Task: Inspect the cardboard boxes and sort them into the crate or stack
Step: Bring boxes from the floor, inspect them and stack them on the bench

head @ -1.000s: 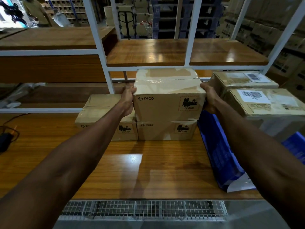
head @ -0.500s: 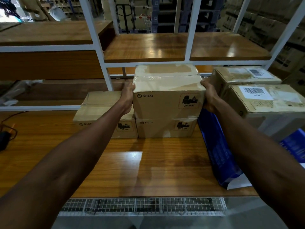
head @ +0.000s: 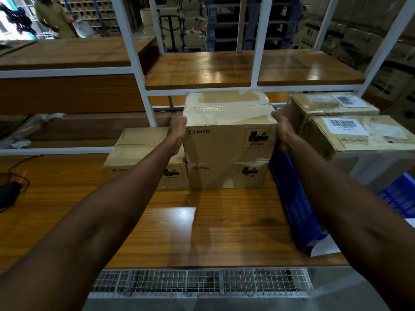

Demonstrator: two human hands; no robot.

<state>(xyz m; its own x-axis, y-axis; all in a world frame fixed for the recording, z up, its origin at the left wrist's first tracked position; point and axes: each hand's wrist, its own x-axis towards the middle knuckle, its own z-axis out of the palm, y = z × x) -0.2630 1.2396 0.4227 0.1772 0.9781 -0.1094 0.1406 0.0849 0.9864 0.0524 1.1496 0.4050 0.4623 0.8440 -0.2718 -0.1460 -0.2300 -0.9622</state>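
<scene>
A taped cardboard PICO box (head: 226, 135) sits on top of a second PICO box (head: 226, 176) at the back of the wooden table. My left hand (head: 178, 133) presses its left side and my right hand (head: 280, 131) presses its right side, so both hold it between them. A third PICO box (head: 137, 151) lies on the table just left of the stack, partly behind my left forearm. To the right, a blue crate (head: 292, 198) holds two larger cardboard boxes with barcode labels (head: 359, 135).
A white metal frame (head: 143, 102) carries wooden shelves just behind the boxes. A black device with cables (head: 9, 191) lies at the table's left edge. A wire grid (head: 202, 281) runs below the front edge. A person (head: 54, 16) stands far back left.
Both hands stay pressed on the top box's sides. The view has shifted slightly; the box has hardly moved on the stack.
</scene>
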